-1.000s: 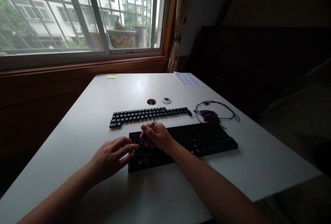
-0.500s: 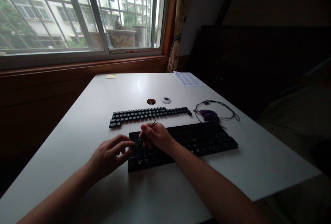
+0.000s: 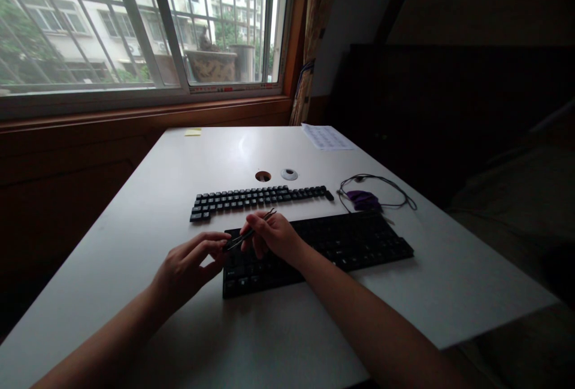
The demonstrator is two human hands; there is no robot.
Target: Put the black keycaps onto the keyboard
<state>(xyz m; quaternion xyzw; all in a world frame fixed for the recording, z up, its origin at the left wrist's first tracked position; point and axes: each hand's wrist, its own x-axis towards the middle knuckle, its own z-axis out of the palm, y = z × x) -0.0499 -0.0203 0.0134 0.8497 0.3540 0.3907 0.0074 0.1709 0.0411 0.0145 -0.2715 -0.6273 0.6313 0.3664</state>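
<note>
Now the right hand (image 3: 275, 234) has its grip closed around a slim, dark tweezer-like tool (image 3: 246, 237), pinched between thumb and fingers. Over the last second that tool has swung from a steep slant to a flatter one, and its working end has drifted leftward, to the near reach of the other hand. The left hand (image 3: 191, 260) has drawn back with it: its fingers, which were spread over the keys, are now bunched at the tool's tip. Whether they pinch the tip, or some small piece there, I cannot tell; the spot is too dark and small.

Under both sits the keyboard (image 3: 350, 239), lying flat and slightly askew, its left end by the fingertips. It has not moved. My reading is that attention has passed from the keys to the tip of the tool.

Just beyond, loose keycaps (image 3: 251, 203) stand in rows on the white tabletop (image 3: 148, 209), unchanged over this second. Further right, a looped cable (image 3: 395, 181) lies around a purple cloth (image 3: 365, 201), just behind the keyboard's far edge. Farther back are a round hole (image 3: 263, 177), a ring-shaped cover (image 3: 294, 175) beside it, and a printed sheet (image 3: 327, 137) near the far right corner.
</note>
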